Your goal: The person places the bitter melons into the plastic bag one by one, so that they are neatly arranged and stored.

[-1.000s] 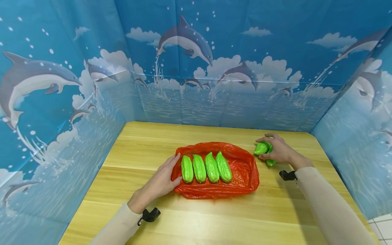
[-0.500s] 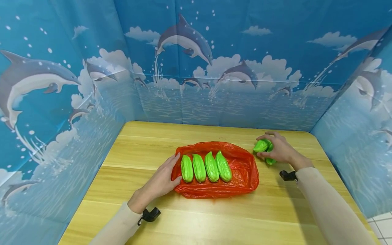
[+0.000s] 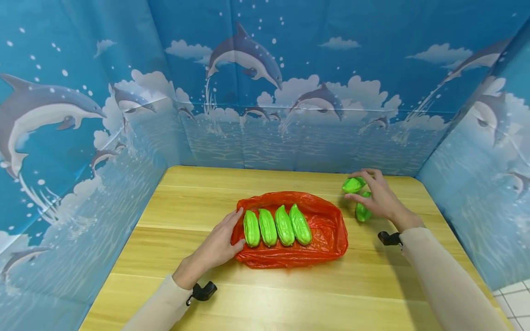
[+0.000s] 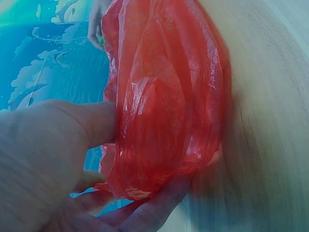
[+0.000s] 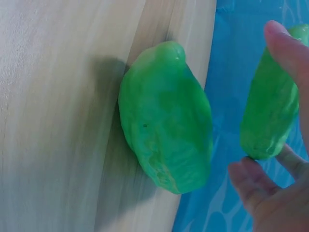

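Observation:
My left hand (image 3: 219, 241) holds the left end of a red plastic bag (image 3: 329, 230), seen close in the left wrist view as red film (image 4: 159, 121) with thumb and fingers about it. The bag is spread open with several bright green, ridged gourds (image 3: 268, 227) side by side in it. To the right of the bag, my right hand (image 3: 378, 195) holds another green gourd (image 3: 353, 185) between thumb and fingers, over the table's far side. A further gourd (image 3: 363, 212) lies on the table below that hand; the right wrist view shows this lumpy gourd (image 5: 164, 121) near the held gourd (image 5: 270, 106).
The things rest on a light wooden table (image 3: 281, 294). A blue curtain (image 3: 265, 142) printed with dolphins stands along its back and sides. Black wrist mounts (image 3: 204, 291) hang at both cuffs. White floor tiles (image 3: 515, 299) show at the far right.
The right hand has raised one gourd away from the other, toward the table's back edge, leaving the second gourd more exposed. The left hand has stayed at the bag.

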The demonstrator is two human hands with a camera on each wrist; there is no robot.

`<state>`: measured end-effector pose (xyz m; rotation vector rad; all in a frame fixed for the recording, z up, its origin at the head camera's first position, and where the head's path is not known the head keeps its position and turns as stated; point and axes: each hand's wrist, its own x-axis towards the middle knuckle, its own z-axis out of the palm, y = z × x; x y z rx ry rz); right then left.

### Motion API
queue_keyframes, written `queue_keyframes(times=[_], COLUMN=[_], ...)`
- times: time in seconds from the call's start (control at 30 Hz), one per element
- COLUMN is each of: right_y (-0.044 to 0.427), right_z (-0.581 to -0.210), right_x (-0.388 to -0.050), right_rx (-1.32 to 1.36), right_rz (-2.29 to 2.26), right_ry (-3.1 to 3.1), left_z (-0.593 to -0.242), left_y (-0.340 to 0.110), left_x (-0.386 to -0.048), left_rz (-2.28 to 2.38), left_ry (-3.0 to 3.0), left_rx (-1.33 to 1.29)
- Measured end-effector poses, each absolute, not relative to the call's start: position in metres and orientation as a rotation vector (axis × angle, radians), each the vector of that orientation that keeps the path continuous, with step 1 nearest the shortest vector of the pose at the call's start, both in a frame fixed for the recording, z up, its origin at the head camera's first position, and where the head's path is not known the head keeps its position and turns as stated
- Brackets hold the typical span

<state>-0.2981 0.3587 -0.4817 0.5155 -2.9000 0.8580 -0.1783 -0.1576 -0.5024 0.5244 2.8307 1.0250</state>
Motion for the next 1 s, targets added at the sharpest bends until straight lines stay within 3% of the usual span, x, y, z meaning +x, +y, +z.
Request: queue_keyframes(times=[1.0], right_y=[0.332], right_z=[-0.468], right_x=[-0.280], right_rx=[0.727], right_rz=[0.937], right_ry=[-2.510], left_z=[-0.498], left_y=[-0.153], left_x=[-0.175], left_rz=[1.007], left_ry=[2.843], left_rx=[0.497])
